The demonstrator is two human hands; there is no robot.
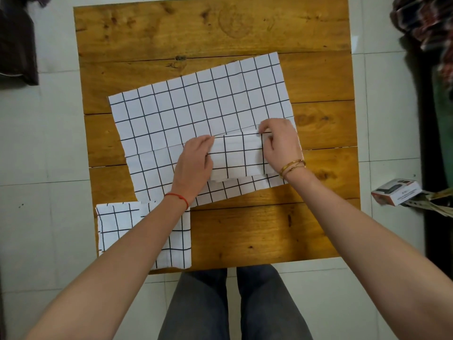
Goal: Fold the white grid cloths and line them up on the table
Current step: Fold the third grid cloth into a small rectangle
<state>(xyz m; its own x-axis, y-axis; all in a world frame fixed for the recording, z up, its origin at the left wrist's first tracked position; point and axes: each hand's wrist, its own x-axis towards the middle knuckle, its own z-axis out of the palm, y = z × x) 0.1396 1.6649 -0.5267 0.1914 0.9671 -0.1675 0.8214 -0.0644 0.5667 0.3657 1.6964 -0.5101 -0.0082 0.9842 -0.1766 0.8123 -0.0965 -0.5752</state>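
We find a small folded grid cloth (239, 155) on the spread grid cloth (196, 114) mid-worktop (269, 229). Our left hand (195, 163) and right hand (279, 143) pinch its ends. Another folded cloth (117, 227) lies near-left.
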